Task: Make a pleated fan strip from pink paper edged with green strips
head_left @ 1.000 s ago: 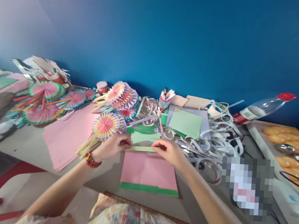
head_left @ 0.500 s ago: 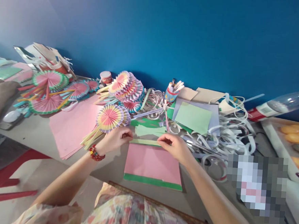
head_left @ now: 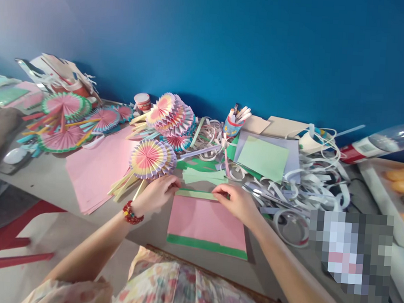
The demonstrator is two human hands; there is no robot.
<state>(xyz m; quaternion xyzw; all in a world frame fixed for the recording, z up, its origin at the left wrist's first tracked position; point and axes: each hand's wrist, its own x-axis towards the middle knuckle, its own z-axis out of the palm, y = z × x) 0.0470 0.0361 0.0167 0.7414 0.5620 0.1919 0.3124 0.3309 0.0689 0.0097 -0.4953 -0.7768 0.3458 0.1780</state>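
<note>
A pink sheet of paper (head_left: 207,219) lies in front of me, with a green strip (head_left: 207,247) along its near edge. Across its far edge runs a narrow light green paper strip (head_left: 197,194). The fingers of my left hand (head_left: 157,192), curled together, are at the strip's left end. At the right end, my right hand (head_left: 235,201) pinches the strip between thumb and forefinger. Just beyond are loose light green paper strips (head_left: 203,176). A pleated paper fan (head_left: 149,159) in yellow, pink and lilac lies beside my left hand.
Pink sheets (head_left: 99,169) and more pleated fans (head_left: 66,107) spread to the left, near another person's hand (head_left: 3,123). Behind stand a pen cup (head_left: 232,126) and stacked coloured paper (head_left: 264,156). Curled white strips (head_left: 310,191), a tape roll (head_left: 291,227) and a plastic bottle (head_left: 371,147) are at right.
My left hand has shifted very slightly, its wrist turning a little to the right. My right hand stays at the strip's right end. The sheet lies in the same place.
</note>
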